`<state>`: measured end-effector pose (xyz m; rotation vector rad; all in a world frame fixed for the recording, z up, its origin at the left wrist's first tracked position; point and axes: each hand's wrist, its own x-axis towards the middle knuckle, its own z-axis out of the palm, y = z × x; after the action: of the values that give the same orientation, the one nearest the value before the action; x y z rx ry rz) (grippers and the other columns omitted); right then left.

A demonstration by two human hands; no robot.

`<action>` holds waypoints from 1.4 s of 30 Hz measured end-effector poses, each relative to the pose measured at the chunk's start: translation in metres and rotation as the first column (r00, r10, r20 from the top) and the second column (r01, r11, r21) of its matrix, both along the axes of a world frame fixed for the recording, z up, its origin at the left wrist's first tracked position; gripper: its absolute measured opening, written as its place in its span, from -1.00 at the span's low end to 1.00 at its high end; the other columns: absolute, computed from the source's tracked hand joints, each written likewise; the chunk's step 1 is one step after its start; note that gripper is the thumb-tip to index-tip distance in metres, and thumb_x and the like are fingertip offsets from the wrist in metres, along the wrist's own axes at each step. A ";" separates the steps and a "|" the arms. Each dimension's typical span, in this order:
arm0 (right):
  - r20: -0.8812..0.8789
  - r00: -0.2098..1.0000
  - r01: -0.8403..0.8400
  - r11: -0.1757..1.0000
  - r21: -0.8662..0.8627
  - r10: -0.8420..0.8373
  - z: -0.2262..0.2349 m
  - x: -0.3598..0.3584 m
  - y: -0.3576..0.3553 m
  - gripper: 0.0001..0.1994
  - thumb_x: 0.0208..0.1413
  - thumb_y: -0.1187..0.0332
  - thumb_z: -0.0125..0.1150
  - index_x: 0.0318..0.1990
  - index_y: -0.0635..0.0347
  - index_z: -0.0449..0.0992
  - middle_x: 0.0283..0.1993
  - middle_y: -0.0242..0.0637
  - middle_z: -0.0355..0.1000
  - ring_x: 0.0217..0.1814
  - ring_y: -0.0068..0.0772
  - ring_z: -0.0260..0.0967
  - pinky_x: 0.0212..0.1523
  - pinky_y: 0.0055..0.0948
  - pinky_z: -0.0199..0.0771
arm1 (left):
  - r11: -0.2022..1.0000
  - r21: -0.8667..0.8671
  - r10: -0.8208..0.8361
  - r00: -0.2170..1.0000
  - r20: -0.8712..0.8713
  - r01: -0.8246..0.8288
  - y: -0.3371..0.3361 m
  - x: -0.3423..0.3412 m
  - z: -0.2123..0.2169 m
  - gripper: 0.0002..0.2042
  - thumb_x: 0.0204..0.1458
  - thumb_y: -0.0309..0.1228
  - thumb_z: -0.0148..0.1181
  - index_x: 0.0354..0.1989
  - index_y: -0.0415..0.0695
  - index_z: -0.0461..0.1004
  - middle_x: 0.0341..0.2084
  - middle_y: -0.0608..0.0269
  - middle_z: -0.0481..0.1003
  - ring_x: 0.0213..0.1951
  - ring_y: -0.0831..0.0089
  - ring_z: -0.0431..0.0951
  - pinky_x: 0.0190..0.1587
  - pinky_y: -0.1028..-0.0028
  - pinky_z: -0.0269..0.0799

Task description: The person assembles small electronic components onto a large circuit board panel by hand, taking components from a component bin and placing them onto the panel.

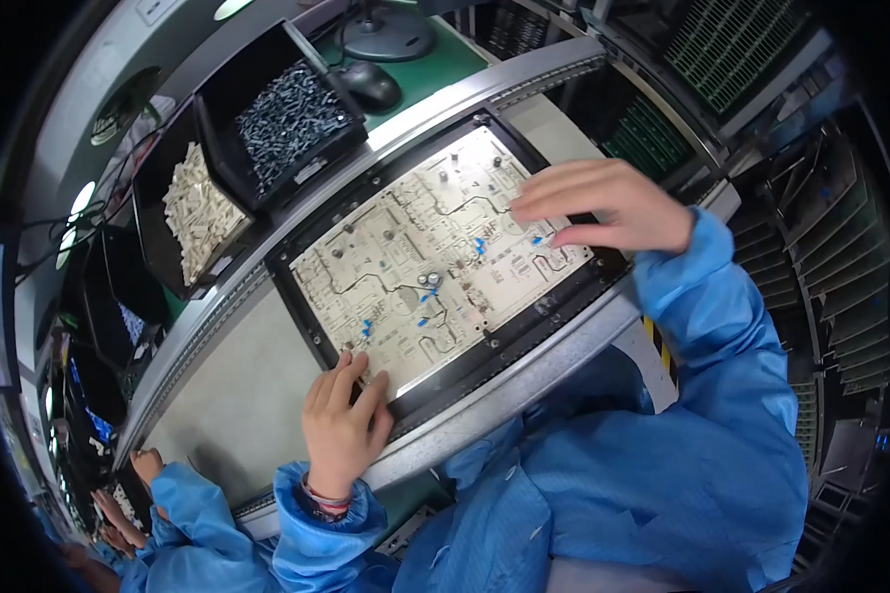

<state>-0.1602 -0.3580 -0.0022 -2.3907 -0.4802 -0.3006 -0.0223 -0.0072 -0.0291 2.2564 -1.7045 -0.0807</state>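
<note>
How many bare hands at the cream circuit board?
2: the person's left hand at the near-left edge of the cream, black-framed circuit board, and right hand over its right end. Other people's hands, lower left, are apart.

No text can be read, even on the circuit board (445, 242).

Shiny blue smock (653, 494), loose long sleeves (717, 316), thin reddish bracelet (327, 502).

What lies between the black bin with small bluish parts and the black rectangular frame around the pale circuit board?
A long, silver metal rail, in the head view.
</note>
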 end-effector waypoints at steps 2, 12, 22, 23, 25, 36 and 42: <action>-0.081 0.994 0.081 0.995 0.062 -0.075 0.001 -0.020 -0.013 -0.62 -0.15 0.28 0.33 -0.11 0.14 0.51 -0.02 -0.22 0.42 0.14 -0.12 0.27 0.08 -0.23 0.31 | 0.995 -0.042 0.096 0.995 0.009 -0.095 -0.001 -0.006 -0.006 -0.64 -0.36 -0.56 0.09 -0.25 -0.12 0.49 -0.16 0.07 0.42 -0.07 0.06 0.43 -0.06 0.21 0.33; -0.066 0.982 0.159 0.965 -0.208 -0.176 -0.044 -0.054 -0.006 -0.79 -0.19 0.52 0.23 -0.30 0.12 0.52 -0.10 -0.25 0.41 0.05 -0.19 0.31 0.25 0.03 0.01 | 0.954 -0.245 0.157 0.984 -0.079 -0.171 -0.040 0.076 0.006 -0.62 -0.05 -0.70 -0.10 0.00 -0.26 0.34 0.04 -0.07 0.29 0.06 0.00 0.30 0.08 0.31 0.23; 0.226 0.946 0.258 0.961 -0.099 -0.231 -0.020 0.091 0.049 -0.68 -0.05 0.52 0.10 -0.07 0.19 0.44 -0.22 -0.26 0.41 -0.05 -0.19 0.30 -0.07 -0.32 0.34 | 0.940 -0.210 0.292 0.952 0.095 -0.267 -0.051 0.097 -0.023 -0.56 -0.14 -0.49 0.19 0.00 0.13 0.42 -0.19 0.46 0.39 -0.18 0.27 0.20 0.00 0.29 0.00; 0.317 0.919 0.295 0.942 -0.158 -0.234 -0.040 0.118 0.055 -0.67 -0.07 0.50 0.11 -0.07 0.19 0.44 -0.28 -0.27 0.40 -0.06 -0.22 0.29 -0.09 -0.34 0.34 | 0.941 -0.191 0.298 0.951 0.085 -0.278 -0.051 0.099 -0.022 -0.57 -0.14 -0.48 0.20 -0.01 0.14 0.43 -0.21 0.46 0.40 -0.19 0.27 0.21 -0.01 0.29 0.00; 0.513 0.830 0.500 0.701 -0.509 -0.219 -0.076 0.157 0.057 -0.80 -0.17 0.43 0.11 -0.30 0.18 0.49 -0.39 -0.35 0.34 -0.14 -0.33 0.26 -0.15 -0.43 0.31 | 0.945 -0.196 0.287 0.951 0.114 -0.261 -0.052 0.100 -0.024 -0.60 -0.13 -0.46 0.19 -0.04 0.13 0.45 -0.23 0.47 0.40 -0.19 0.27 0.21 -0.01 0.29 0.00; 0.204 0.898 0.437 0.850 -0.294 -0.391 -0.052 0.120 0.001 -0.76 -0.16 0.48 0.10 -0.25 0.27 0.45 -0.16 -0.18 0.37 -0.08 -0.16 0.28 -0.04 -0.32 0.33 | 0.958 -0.172 0.256 0.956 0.143 -0.231 -0.032 0.094 -0.032 -0.74 -0.07 -0.39 0.16 -0.16 0.13 0.54 -0.07 0.44 0.37 -0.09 0.21 0.20 0.04 0.25 -0.01; 0.349 0.728 0.683 0.581 -0.442 -0.590 -0.072 0.090 -0.038 -0.92 -0.09 0.44 0.16 -0.46 0.28 0.46 -0.25 -0.20 0.34 -0.10 -0.16 0.22 -0.07 -0.28 0.28 | 0.967 -0.029 0.250 0.966 -0.064 -0.252 -0.009 0.076 -0.040 -0.64 -0.02 -0.25 0.14 0.02 0.21 0.43 0.30 0.22 -0.05 0.19 -0.16 -0.05 0.21 0.03 -0.20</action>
<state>-0.0701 -0.3958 -0.0745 -3.0624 0.3383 -0.7825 0.0539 -0.0161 -0.0692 2.3961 -1.3659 -0.0587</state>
